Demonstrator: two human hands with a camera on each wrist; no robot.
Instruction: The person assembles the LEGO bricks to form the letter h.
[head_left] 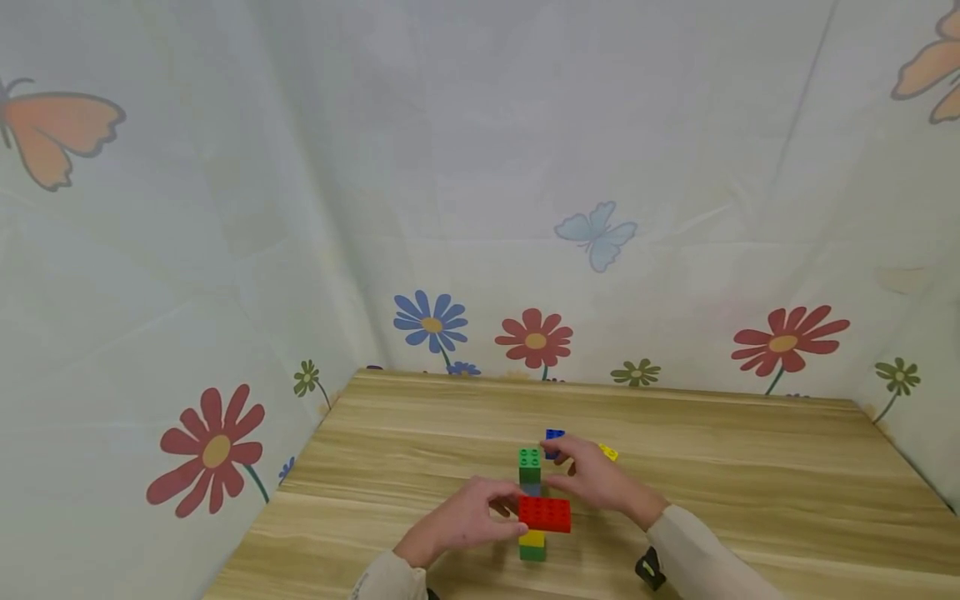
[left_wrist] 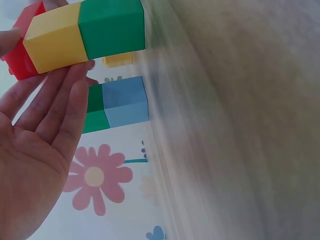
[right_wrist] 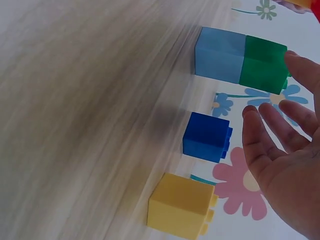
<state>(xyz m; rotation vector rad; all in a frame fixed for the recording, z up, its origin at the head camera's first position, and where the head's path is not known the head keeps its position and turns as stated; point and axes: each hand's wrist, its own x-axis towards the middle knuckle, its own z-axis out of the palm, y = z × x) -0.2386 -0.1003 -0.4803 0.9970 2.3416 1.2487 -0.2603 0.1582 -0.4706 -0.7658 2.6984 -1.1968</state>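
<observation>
The step in hand looks like stacking toy bricks, with one stack being steadied or pressed together and the other hand reaching for more. At the lower middle of the head view, the left hand point(head_left: 472, 514) grips the red brick point(head_left: 545, 514), its thumb at the near left corner and its fingers passing behind. That red brick tops a stack, lying over a yellow brick point(head_left: 532, 538) and a lower green brick point(head_left: 532, 553), and juts out past them toward the right of the frame. In the left wrist view no gap shows between red and yellow. Just beyond, higher in the head view, stands a second, two-brick stack: an upper green brick point(head_left: 530, 461) over a light blue brick point(right_wrist: 220, 55). The right hand point(head_left: 600, 479) hangs to the right of it, fingers spread and holding nothing; whether the thumb touches the green one, I cannot tell. A dark blue brick point(right_wrist: 205, 137) and a loose yellow brick point(right_wrist: 181, 205) stand apart on the tabletop point(head_left: 420, 425) near that hand. If the two-brick stack is meant, the next move calls for closing thumb and fingers squarely on its sides, without knocking the dark blue one.
</observation>
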